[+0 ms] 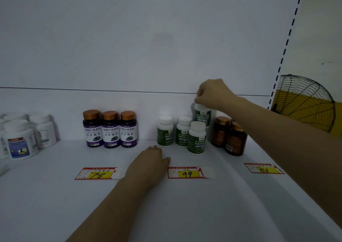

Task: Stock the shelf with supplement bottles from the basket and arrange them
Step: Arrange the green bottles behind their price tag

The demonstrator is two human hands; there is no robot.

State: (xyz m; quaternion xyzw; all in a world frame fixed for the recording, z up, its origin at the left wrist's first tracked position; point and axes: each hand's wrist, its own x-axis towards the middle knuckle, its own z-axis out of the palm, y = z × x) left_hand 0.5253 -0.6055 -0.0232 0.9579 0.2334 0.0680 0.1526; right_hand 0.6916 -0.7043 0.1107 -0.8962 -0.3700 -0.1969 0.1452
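Observation:
My right hand [214,93] grips the cap of a green-labelled white bottle [202,116] from above, at the back of the white shelf [185,204], behind three more green-labelled white bottles [196,139]. My left hand [150,163] rests flat on the shelf in front of them, fingers straight, holding nothing. Left of these stand three purple-labelled bottles with copper caps [110,129]. To their right stand two dark amber bottles with copper caps [235,140]. No basket is in view.
Several white bottles with blue labels [20,140] stand at the far left. Price tags lie on the shelf front: 78 [98,173], 99 [187,172] and 158 [263,168]. A slotted upright [288,38] bounds the shelf at right, with a wire fan guard [305,101] beyond it.

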